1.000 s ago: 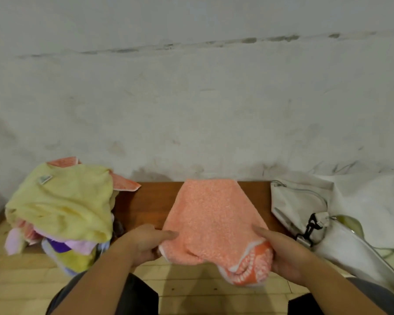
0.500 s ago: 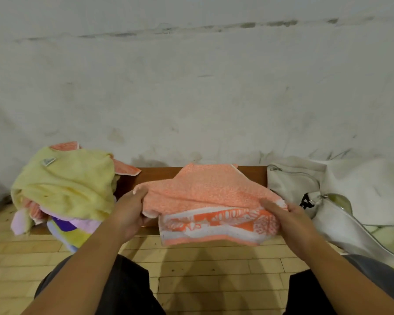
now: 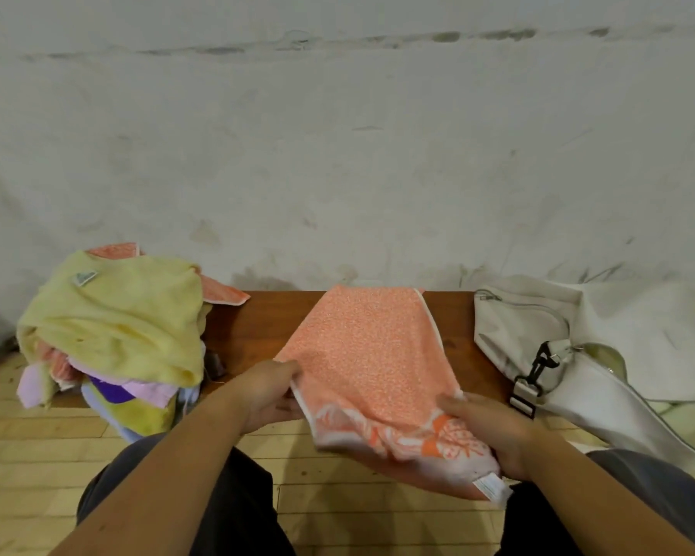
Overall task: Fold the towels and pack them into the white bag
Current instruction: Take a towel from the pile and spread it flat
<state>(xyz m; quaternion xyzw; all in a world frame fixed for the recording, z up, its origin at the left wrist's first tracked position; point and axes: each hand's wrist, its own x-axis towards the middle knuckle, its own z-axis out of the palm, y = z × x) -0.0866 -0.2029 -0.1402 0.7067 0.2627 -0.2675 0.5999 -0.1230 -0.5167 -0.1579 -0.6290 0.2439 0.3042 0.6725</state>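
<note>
I have the orange towel [image 3: 362, 355] laid lengthwise on the desk [image 3: 257, 327]. Its far end is at twelve o'clock by the wall, and its patterned near end hangs off the front edge toward my lap. My left fingers [image 3: 283, 366] pinch its left edge, thumb on top, where the cloth leaves the wood. My right fingers [image 3: 458, 403] are curled round the bunched near end, with the care label [image 3: 492, 487] dangling below them. I judge I hold it this way to have both sides of the loose end in hand, so it can be carried up over the flat half, which the desk steadies. The fold is not yet made, and the crumpled end would want straightening first.

At three o'clock from the towel lies the white bag [image 3: 538, 339], slumped on its side, near but not touching, with its black strap clip [image 3: 536, 367] toward me. Its zip looks parted, showing a pale greenish inside, though I cannot tell how wide the mouth is. At nine o'clock sits a heap of unfolded towels, a yellow towel [image 3: 113, 315] on top and purple and pink ones spilling over the desk's edge. Bare wood lies between my towel and each of them, so nothing blocks the fold. The limp bag may need holding open for packing.
</note>
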